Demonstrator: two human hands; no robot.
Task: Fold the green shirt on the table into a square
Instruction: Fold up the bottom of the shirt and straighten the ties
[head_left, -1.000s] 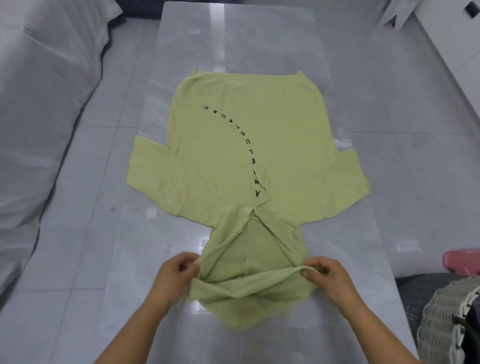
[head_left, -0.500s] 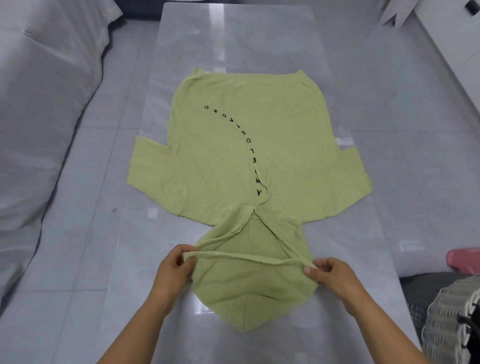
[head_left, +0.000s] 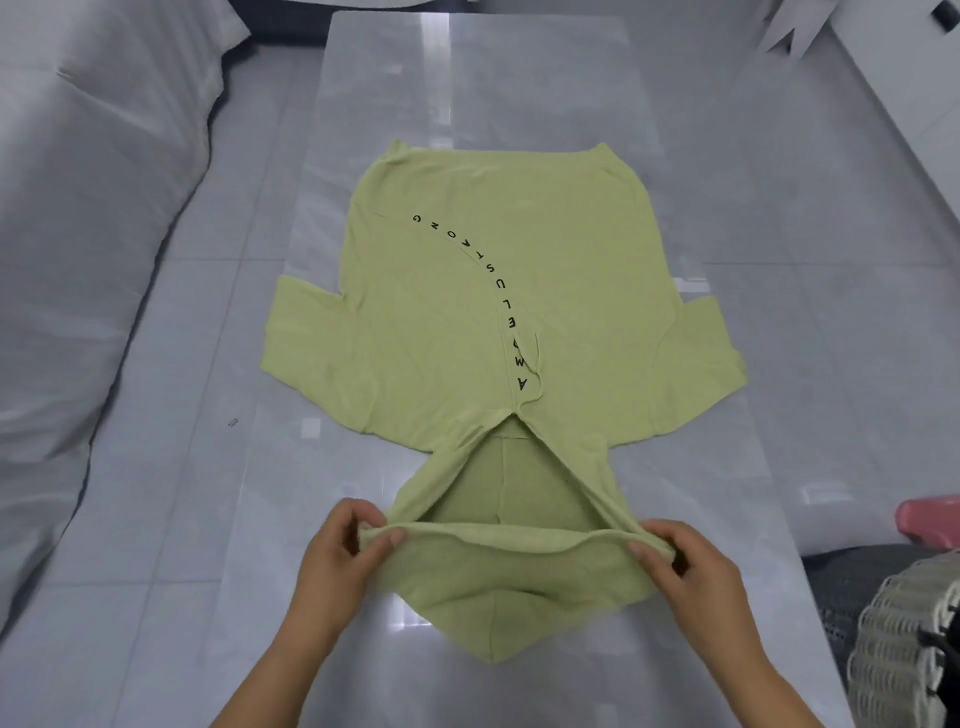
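the green shirt (head_left: 457, 322) lies face up and spread flat along the middle of the table (head_left: 519, 78). its hem (head_left: 498, 156) points to 12 o'clock and its hood (head_left: 514, 587) to 6 o'clock, nearest the person. a curved line of black lettering (head_left: 501, 283) runs down the chest. one sleeve (head_left: 311, 348) sticks out at 9 o'clock and the other sleeve (head_left: 701, 364) at 3 o'clock; both lie flat and unfolded.

the left hand (head_left: 332, 561) pinches the hood's open rim at the hood's 9 o'clock end, with thumb and fingers curled round the fabric. the right hand (head_left: 696, 571) pinches the same rim at the 3 o'clock end. between them the rim is drawn into a nearly straight band, and the hood's inside shows as a darker triangle toward 12 o'clock.

the task looks to be at its very start. the shirt is laid out and fairly smooth, but no fold has been made in the body. the hands seem to be squaring up the hood, probably to lay it over the chest toward 12 o'clock. after that, both sleeves have to come in and the long body has to be doubled up into a square.

a white-draped couch (head_left: 78, 234) stands off the table at 9 o'clock. a pink thing (head_left: 930, 519) and a pale woven thing (head_left: 904, 649) sit at about 4 o'clock.
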